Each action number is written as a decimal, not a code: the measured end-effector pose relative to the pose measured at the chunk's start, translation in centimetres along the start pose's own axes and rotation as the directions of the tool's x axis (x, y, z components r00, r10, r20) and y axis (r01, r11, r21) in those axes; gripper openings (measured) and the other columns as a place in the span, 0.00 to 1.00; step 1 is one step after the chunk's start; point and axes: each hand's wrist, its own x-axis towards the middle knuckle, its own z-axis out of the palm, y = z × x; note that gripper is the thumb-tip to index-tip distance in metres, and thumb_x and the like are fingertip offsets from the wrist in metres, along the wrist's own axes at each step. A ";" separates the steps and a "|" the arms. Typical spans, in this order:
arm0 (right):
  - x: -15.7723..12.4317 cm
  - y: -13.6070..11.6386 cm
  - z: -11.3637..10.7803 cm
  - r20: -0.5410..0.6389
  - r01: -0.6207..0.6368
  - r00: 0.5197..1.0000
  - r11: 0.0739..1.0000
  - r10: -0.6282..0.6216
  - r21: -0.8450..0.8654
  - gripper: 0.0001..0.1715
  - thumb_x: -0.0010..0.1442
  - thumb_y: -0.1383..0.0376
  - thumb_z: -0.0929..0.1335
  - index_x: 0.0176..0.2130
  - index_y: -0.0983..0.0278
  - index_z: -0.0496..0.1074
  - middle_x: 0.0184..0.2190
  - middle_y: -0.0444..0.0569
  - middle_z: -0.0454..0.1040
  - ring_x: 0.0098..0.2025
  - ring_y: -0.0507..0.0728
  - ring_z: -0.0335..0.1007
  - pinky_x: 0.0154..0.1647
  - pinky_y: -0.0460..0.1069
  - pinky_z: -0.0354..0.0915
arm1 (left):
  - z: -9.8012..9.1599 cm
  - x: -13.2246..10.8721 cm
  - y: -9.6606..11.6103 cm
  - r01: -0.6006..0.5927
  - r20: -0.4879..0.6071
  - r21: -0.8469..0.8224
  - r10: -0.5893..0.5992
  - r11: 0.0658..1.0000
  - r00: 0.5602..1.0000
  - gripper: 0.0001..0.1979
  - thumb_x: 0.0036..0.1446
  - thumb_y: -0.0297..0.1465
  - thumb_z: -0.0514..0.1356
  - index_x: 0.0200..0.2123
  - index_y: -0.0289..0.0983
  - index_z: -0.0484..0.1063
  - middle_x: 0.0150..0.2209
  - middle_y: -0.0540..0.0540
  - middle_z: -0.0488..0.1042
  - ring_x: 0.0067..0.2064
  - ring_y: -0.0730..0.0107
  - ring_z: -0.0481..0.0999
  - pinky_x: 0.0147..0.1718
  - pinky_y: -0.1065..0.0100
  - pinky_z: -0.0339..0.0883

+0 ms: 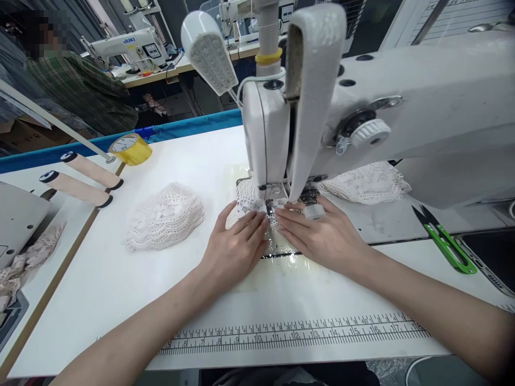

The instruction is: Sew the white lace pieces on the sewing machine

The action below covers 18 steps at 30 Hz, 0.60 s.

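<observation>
White lace piece lies under the needle of a sewing machine, pressed flat by the left hand and right hand, each grip open, fingers stretched. A lace stack sits left on the white counter, green snips right. Behind, a person in plaid is beside a second machine.

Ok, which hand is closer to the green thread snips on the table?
Right. The right hand lies flat to the left of the green snips, apart from them; the left hand sits farther left, beyond the right one.
</observation>
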 end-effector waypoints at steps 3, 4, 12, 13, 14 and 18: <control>0.1 0.0 0.1 0.007 -0.006 1.000 1.000 0.006 -0.010 0.17 0.69 0.64 0.61 0.42 0.62 0.79 0.35 0.46 0.81 0.42 0.59 0.74 0.59 0.59 0.59 | 0.1 0.2 -0.1 0.007 0.004 -0.010 -0.007 1.000 1.000 0.14 0.65 0.30 0.55 0.51 0.33 0.73 0.49 0.43 0.78 0.53 0.63 0.76 0.65 0.50 0.49; 0.2 0.1 0.1 0.015 -0.008 1.000 1.000 0.008 -0.014 0.17 0.69 0.64 0.61 0.42 0.61 0.79 0.35 0.46 0.81 0.42 0.59 0.74 0.59 0.60 0.59 | 0.1 0.2 -0.2 0.010 0.006 -0.013 -0.010 1.000 1.000 0.14 0.65 0.30 0.55 0.51 0.33 0.73 0.49 0.43 0.78 0.53 0.62 0.76 0.65 0.50 0.49; 0.2 0.2 0.5 0.041 -0.027 0.999 0.999 0.029 -0.047 0.20 0.69 0.63 0.60 0.38 0.60 0.80 0.33 0.46 0.81 0.42 0.59 0.73 0.62 0.60 0.54 | 0.3 0.5 -0.5 0.025 0.024 -0.013 -0.025 1.000 0.999 0.15 0.66 0.31 0.55 0.52 0.34 0.73 0.50 0.42 0.77 0.54 0.60 0.75 0.64 0.48 0.50; 0.2 0.2 0.5 0.038 -0.025 0.999 0.999 0.026 -0.047 0.19 0.69 0.63 0.60 0.38 0.61 0.80 0.33 0.47 0.81 0.42 0.59 0.73 0.62 0.60 0.54 | 0.3 0.5 -0.5 0.026 0.027 -0.012 -0.026 1.000 0.999 0.15 0.66 0.31 0.54 0.52 0.34 0.73 0.50 0.42 0.77 0.54 0.61 0.75 0.63 0.47 0.51; 0.2 0.2 0.5 0.038 -0.023 0.999 0.999 0.025 -0.047 0.19 0.69 0.63 0.61 0.38 0.61 0.80 0.33 0.48 0.81 0.42 0.59 0.73 0.62 0.60 0.54 | 0.3 0.5 -0.6 0.027 0.029 -0.011 -0.027 1.000 0.999 0.15 0.66 0.32 0.54 0.52 0.34 0.73 0.50 0.42 0.77 0.54 0.61 0.75 0.63 0.47 0.51; 0.3 0.2 0.4 0.051 -0.028 0.998 0.999 0.031 -0.046 0.19 0.69 0.62 0.61 0.39 0.62 0.80 0.35 0.49 0.81 0.42 0.60 0.72 0.61 0.61 0.55 | 0.4 0.5 -0.6 0.026 0.027 -0.006 -0.026 1.000 0.999 0.15 0.66 0.33 0.54 0.53 0.35 0.72 0.50 0.42 0.77 0.54 0.60 0.75 0.63 0.47 0.51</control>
